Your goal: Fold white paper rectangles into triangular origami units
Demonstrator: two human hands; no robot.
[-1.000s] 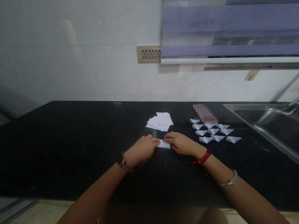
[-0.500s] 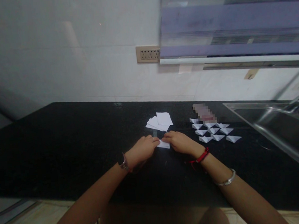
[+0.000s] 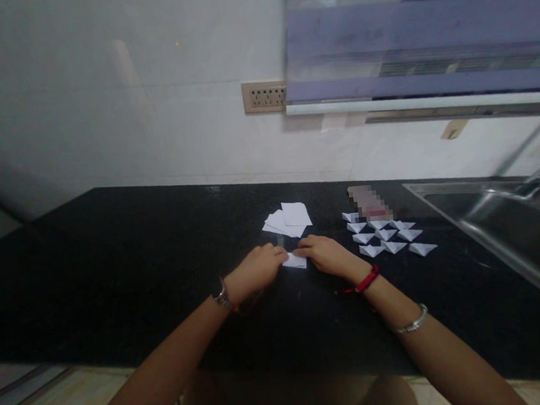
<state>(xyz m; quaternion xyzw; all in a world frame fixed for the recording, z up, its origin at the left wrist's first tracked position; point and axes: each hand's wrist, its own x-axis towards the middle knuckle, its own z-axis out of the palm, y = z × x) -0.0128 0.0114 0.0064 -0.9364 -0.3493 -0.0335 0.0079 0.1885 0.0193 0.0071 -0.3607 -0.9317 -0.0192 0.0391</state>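
Both hands are low on the black countertop (image 3: 115, 266), close together near its middle. The left hand (image 3: 257, 268) has its fingers curled and its tips pinching the left end of a small white paper piece (image 3: 296, 261). The right hand (image 3: 325, 254) does the same on the right end, thumb and forefinger closed on it. The paper piece lies flat on the counter between the two hands, touching both (its fold state is too small to tell). Just behind it, toward the wall, is a loose stack of white sheets (image 3: 290, 218), fanned and overlapping. To the right of the right hand is a cluster of folded paper triangles (image 3: 386, 237) in rough rows, apart from the hand. Behind the triangles is a pixelated object (image 3: 368, 200), not readable. There is a watch (image 3: 220, 295) on the left wrist, and on the right arm a red bracelet (image 3: 366, 280) with a silver bangle (image 3: 410, 324) further up. A steel sink (image 3: 503, 220) is set in the counter at far right, well apart from the paper. On the white wall there is a socket strip (image 3: 264, 97), with a window blind (image 3: 421, 38) beside it on the right.
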